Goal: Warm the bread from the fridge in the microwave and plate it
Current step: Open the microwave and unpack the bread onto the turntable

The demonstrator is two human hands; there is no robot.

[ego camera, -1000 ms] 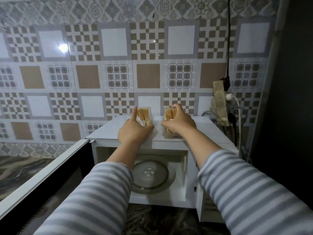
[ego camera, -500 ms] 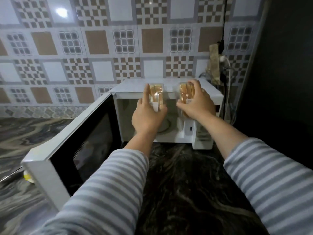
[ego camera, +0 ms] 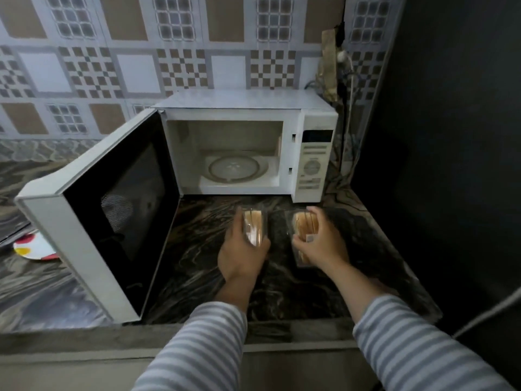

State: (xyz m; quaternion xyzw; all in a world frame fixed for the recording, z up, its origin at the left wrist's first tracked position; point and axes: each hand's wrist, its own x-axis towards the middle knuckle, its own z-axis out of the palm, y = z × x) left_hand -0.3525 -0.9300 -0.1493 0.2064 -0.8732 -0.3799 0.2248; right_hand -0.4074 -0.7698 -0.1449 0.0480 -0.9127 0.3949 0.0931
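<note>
Two clear packs of sliced bread are down at the dark marbled counter (ego camera: 197,266) in front of the microwave. My left hand (ego camera: 242,251) grips the left bread pack (ego camera: 255,227). My right hand (ego camera: 320,242) grips the right bread pack (ego camera: 306,225), which carries a small white label. The white microwave (ego camera: 313,153) stands at the back against the tiled wall. Its door (ego camera: 112,210) is swung wide open to the left, and the glass turntable (ego camera: 234,169) inside is bare.
A white plate with red and yellow spots (ego camera: 33,248) lies on the counter at far left, partly hidden behind the door. Cables and a plug (ego camera: 345,80) hang at the microwave's right. A dark wall (ego camera: 451,136) bounds the right side.
Both hands lifted the two bread packs off the microwave's top and brought them down and toward me to the counter in front of the open microwave. The view has tilted downward.
</note>
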